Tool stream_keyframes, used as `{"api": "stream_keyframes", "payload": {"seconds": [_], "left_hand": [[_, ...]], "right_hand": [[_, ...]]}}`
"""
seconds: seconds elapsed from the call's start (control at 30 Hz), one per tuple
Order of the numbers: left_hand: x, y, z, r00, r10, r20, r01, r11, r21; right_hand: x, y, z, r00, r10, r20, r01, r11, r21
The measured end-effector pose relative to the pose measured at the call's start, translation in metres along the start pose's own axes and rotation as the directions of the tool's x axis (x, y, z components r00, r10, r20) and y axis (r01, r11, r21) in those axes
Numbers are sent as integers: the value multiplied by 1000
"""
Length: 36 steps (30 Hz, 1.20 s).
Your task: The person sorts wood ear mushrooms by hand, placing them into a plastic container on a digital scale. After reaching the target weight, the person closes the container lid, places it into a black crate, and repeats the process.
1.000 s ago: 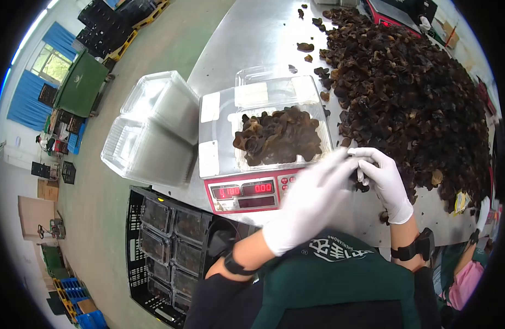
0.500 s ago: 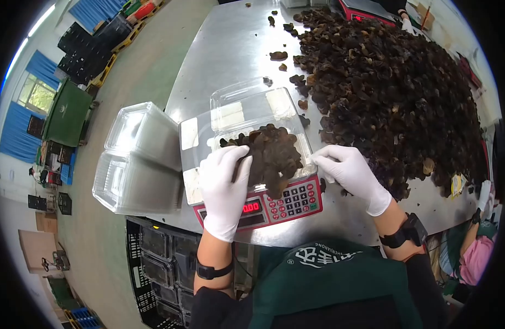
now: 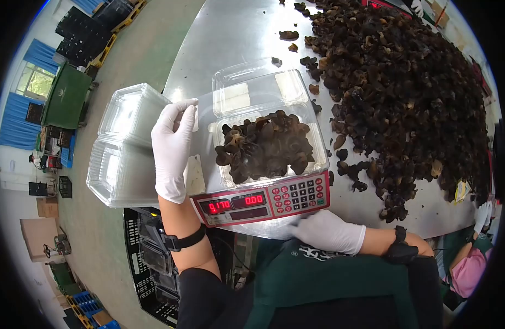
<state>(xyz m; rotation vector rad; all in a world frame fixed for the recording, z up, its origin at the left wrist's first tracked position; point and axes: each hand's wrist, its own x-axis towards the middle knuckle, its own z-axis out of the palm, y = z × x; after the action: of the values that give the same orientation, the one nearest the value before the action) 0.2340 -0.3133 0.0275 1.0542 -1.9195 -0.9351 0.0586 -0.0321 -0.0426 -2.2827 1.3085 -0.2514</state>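
Mushrooms (image 3: 266,148), dark and ruffled, sit heaped in the open clear container (image 3: 320,153) on the scale (image 3: 258,200), whose display I read as 0.170. I have the left hand (image 3: 173,145) up by the scale's left edge, near the stacked containers (image 3: 123,148), fingers curled, thumb tip beside the forefinger; whether they touch, I cannot tell. The right hand (image 3: 328,231), before the apron (image 3: 329,282), is too blurred to judge its fingers.

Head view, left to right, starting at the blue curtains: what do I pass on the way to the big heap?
Blue curtains → green bin → stacked clear containers → red-fronted scale → big dark heap.
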Motion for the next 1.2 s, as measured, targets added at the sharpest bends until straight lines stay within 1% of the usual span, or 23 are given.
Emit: {"api": "stream_keyframes", "payload": {"seconds": [0.07,0.13,0.23,0.3,0.4,0.43,0.47,0.53,0.6,0.63,0.67,0.7,0.73,0.77,0.83,0.87,0.9,0.97,1.0,1.03,1.1,1.17,1.2], "left_hand": [[3,-4,-4,1000,0,10,1,1000,-11],[6,1,-8,998,-55,27,54,997,51],[20,-5,-13,999,-32,28,28,991,130],[31,2,-10,997,-65,32,61,992,109],[53,11,1,983,-146,111,103,938,330],[64,5,7,984,-139,114,95,941,326],[75,-7,13,978,-140,154,68,916,396],[90,-19,26,971,-146,187,43,884,466],[95,-16,42,955,-222,195,45,761,647],[95,-13,46,957,-216,195,39,761,648],[95,-10,50,945,-256,203,47,722,691],[96,-9,52,931,-298,209,53,679,732],[98,-17,53,931,-297,211,56,690,722],[98,-24,51,929,-297,219,51,691,721],[99,-35,47,957,-199,209,4,734,680],[98,-38,46,970,-155,185,5,779,626],[96,-42,46,970,-154,186,6,784,620],[94,-46,45,987,-115,107,62,911,409],[88,-35,43,990,-114,83,87,957,277],[87,-31,40,991,-107,85,80,957,278],[85,-24,33,994,-87,64,95,986,-134],[74,3,21,997,-57,56,65,984,-166],[69,17,15,996,-27,91,44,981,-190]], "right_hand": [[-16,0,12,968,181,176,-162,980,-118],[-29,6,11,955,247,162,-233,967,-104],[-50,9,9,924,356,141,-348,934,-81],[-63,13,14,936,352,2,-352,936,-20],[-75,21,23,929,364,-65,-363,931,22],[-74,23,19,926,369,-84,-368,929,29],[-73,23,5,905,406,-129,-403,914,50],[-62,20,-44,840,414,-350,-350,907,234],[-40,15,-89,754,440,-488,-332,896,294],[-32,15,-100,710,448,-544,-321,893,317],[-30,17,-103,707,445,-549,-320,894,313],[-28,20,-103,802,352,-483,-278,935,220],[-28,21,-102,880,260,-398,-226,965,132],[-35,20,-96,944,254,-212,-230,964,132],[-56,24,-58,961,276,-11,-275,960,45],[-64,25,-40,959,284,-9,-283,958,43],[-72,26,-23,951,303,-58,-305,952,-34],[-84,32,2,942,317,-110,-329,938,-110],[-87,33,10,933,335,-129,-346,935,-75],[-89,34,14,924,351,-151,-361,932,-40],[-89,35,9,891,391,-231,-391,919,47],[-82,34,-22,816,422,-395,-414,904,110],[-70,33,-44,746,426,-511,-368,904,217]]}}
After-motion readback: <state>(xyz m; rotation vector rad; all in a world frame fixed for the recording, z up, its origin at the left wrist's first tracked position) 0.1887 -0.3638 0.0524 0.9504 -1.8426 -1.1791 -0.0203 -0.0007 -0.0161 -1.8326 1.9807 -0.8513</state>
